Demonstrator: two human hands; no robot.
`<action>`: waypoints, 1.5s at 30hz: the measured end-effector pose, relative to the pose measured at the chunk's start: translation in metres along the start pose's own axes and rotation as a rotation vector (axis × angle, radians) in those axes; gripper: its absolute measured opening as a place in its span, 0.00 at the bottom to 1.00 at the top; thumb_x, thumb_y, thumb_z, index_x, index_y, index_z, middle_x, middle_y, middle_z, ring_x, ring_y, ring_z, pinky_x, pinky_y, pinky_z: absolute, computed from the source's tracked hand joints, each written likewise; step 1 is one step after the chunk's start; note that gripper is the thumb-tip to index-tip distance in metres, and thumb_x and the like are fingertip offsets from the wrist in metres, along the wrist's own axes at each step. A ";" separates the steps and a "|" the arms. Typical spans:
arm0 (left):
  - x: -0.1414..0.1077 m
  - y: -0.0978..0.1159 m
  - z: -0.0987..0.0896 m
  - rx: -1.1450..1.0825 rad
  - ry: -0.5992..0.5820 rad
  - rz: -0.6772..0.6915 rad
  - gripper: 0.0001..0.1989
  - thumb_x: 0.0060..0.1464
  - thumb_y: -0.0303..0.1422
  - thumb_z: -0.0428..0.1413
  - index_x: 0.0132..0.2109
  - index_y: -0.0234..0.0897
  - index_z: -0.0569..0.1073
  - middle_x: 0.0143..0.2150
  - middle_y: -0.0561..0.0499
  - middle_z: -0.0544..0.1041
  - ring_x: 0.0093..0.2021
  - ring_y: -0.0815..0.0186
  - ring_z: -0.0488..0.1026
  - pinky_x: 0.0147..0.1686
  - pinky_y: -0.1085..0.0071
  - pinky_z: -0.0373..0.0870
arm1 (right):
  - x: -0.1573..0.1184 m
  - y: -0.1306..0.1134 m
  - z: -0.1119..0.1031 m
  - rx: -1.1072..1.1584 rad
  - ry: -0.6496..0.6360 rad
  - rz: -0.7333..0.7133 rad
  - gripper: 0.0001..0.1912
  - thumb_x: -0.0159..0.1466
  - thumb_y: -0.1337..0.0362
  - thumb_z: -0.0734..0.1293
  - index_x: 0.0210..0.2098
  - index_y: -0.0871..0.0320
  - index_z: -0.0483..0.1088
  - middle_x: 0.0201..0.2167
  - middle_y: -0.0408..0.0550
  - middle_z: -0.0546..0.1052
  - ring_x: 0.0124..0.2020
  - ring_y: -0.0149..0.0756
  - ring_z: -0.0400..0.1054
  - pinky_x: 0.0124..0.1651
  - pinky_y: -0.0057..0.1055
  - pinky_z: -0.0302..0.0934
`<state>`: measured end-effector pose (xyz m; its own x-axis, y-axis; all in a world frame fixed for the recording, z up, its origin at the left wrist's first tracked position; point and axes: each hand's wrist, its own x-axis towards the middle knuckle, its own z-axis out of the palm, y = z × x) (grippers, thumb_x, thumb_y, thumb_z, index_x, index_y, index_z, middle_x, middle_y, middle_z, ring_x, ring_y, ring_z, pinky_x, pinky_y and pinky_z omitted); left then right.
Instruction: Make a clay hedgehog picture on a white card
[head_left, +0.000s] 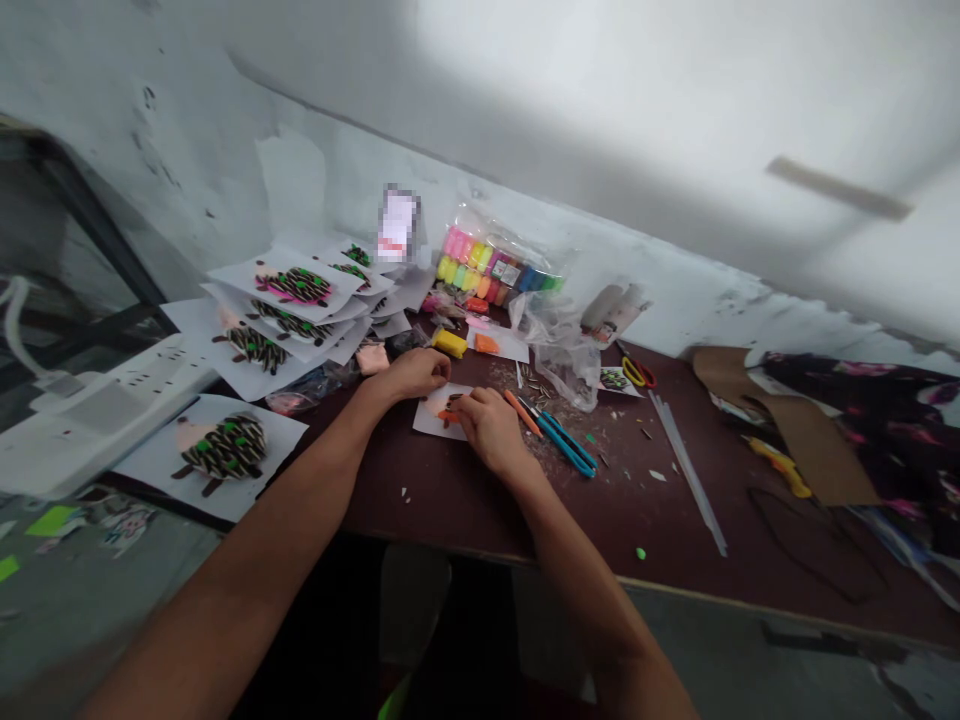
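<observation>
A small white paper card (424, 421) lies in front of me, bearing an orange clay shape (444, 411) with a few dark pieces on it. My right hand (491, 430) rests over the card's right side, its fingers pinched together at the clay. Whatever sits between those fingertips is hidden. By the card's upper left edge, my left hand (422, 372) has its fingers curled together; I cannot make out anything in them. Teal-handled snips (566, 443) and an orange tool (523, 412) lie just right of my right hand. Striped seeds (536, 382) are scattered behind them.
Finished hedgehog pictures (300, 290) are stacked at the left, with another hedgehog card (225, 447) nearer me. Yellow clay (449, 344), a pack of coloured clay (487, 268) and a plastic bag (566, 360) stand behind. Scissors (637, 372), glue sticks (690, 475) and a yellow cutter (778, 465) lie right.
</observation>
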<state>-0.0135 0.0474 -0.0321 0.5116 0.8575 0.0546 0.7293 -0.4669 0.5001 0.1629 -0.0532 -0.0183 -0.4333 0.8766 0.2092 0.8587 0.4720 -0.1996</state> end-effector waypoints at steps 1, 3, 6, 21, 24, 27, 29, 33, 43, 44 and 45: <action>0.000 0.001 0.000 0.000 -0.006 -0.004 0.11 0.50 0.28 0.53 0.37 0.36 0.79 0.33 0.49 0.79 0.34 0.65 0.73 0.31 0.73 0.63 | 0.000 0.000 0.000 -0.009 -0.002 0.002 0.12 0.71 0.65 0.61 0.42 0.54 0.78 0.35 0.49 0.76 0.40 0.38 0.66 0.43 0.31 0.56; 0.000 0.001 0.000 -0.002 -0.014 -0.012 0.11 0.50 0.27 0.52 0.38 0.36 0.79 0.34 0.49 0.79 0.34 0.65 0.73 0.31 0.73 0.63 | 0.000 0.000 0.000 -0.026 -0.005 0.008 0.13 0.71 0.64 0.61 0.42 0.54 0.78 0.36 0.49 0.76 0.40 0.38 0.66 0.42 0.31 0.55; 0.000 0.002 -0.001 -0.005 -0.012 -0.019 0.11 0.51 0.28 0.53 0.38 0.36 0.79 0.33 0.49 0.79 0.33 0.65 0.73 0.32 0.72 0.63 | 0.001 0.000 0.001 -0.039 -0.009 0.010 0.13 0.71 0.66 0.61 0.42 0.54 0.78 0.36 0.49 0.76 0.40 0.39 0.65 0.41 0.31 0.55; 0.002 -0.003 0.001 -0.010 -0.021 0.002 0.11 0.50 0.28 0.53 0.38 0.36 0.79 0.34 0.49 0.79 0.34 0.64 0.73 0.35 0.72 0.64 | -0.001 0.005 -0.008 -0.024 0.138 0.080 0.09 0.69 0.65 0.63 0.38 0.57 0.75 0.35 0.49 0.76 0.39 0.38 0.66 0.43 0.30 0.56; 0.002 -0.004 0.000 -0.011 -0.022 0.006 0.10 0.50 0.28 0.53 0.37 0.36 0.79 0.33 0.49 0.78 0.33 0.65 0.73 0.34 0.72 0.64 | 0.000 0.021 -0.015 -0.044 0.221 0.249 0.10 0.68 0.67 0.61 0.37 0.57 0.75 0.36 0.49 0.76 0.40 0.38 0.67 0.42 0.30 0.55; 0.001 -0.002 -0.001 -0.017 -0.032 -0.001 0.10 0.50 0.27 0.53 0.36 0.35 0.79 0.32 0.49 0.78 0.32 0.65 0.72 0.33 0.72 0.63 | -0.002 0.043 -0.025 -0.110 0.236 0.473 0.10 0.68 0.66 0.62 0.38 0.58 0.76 0.39 0.52 0.78 0.41 0.39 0.68 0.41 0.30 0.56; 0.000 0.000 -0.001 -0.019 -0.030 -0.012 0.09 0.51 0.28 0.53 0.36 0.35 0.78 0.32 0.49 0.78 0.32 0.65 0.72 0.33 0.72 0.63 | -0.005 0.060 -0.030 -0.161 0.205 0.602 0.13 0.68 0.66 0.61 0.39 0.58 0.78 0.39 0.54 0.78 0.40 0.39 0.70 0.41 0.30 0.56; -0.001 0.001 -0.002 -0.024 -0.035 -0.022 0.09 0.51 0.29 0.53 0.36 0.36 0.78 0.32 0.49 0.78 0.32 0.65 0.72 0.32 0.72 0.62 | -0.013 0.088 -0.034 -0.217 0.167 0.778 0.16 0.68 0.66 0.60 0.45 0.56 0.79 0.42 0.55 0.79 0.43 0.40 0.71 0.43 0.31 0.58; 0.001 0.000 0.000 -0.020 -0.042 -0.013 0.10 0.51 0.29 0.52 0.36 0.36 0.78 0.33 0.48 0.78 0.32 0.65 0.71 0.32 0.72 0.61 | -0.003 0.101 -0.019 -0.213 0.105 0.612 0.15 0.67 0.64 0.64 0.47 0.56 0.80 0.45 0.55 0.78 0.47 0.42 0.68 0.49 0.31 0.57; 0.001 0.001 0.000 -0.015 -0.043 -0.018 0.10 0.51 0.29 0.52 0.36 0.36 0.78 0.33 0.48 0.78 0.32 0.65 0.71 0.31 0.72 0.61 | -0.002 0.100 -0.017 -0.220 0.095 0.609 0.14 0.66 0.64 0.64 0.46 0.56 0.80 0.45 0.55 0.78 0.47 0.42 0.68 0.49 0.32 0.57; 0.000 0.001 0.000 -0.010 -0.043 -0.020 0.10 0.51 0.28 0.52 0.37 0.36 0.78 0.33 0.48 0.78 0.32 0.65 0.71 0.31 0.72 0.61 | -0.001 0.100 -0.016 -0.226 0.088 0.608 0.14 0.66 0.64 0.64 0.46 0.57 0.80 0.45 0.56 0.78 0.47 0.42 0.68 0.48 0.32 0.57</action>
<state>-0.0125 0.0472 -0.0310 0.5159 0.8566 0.0072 0.7352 -0.4470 0.5095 0.2536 -0.0082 -0.0227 0.1633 0.9657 0.2020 0.9841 -0.1449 -0.1026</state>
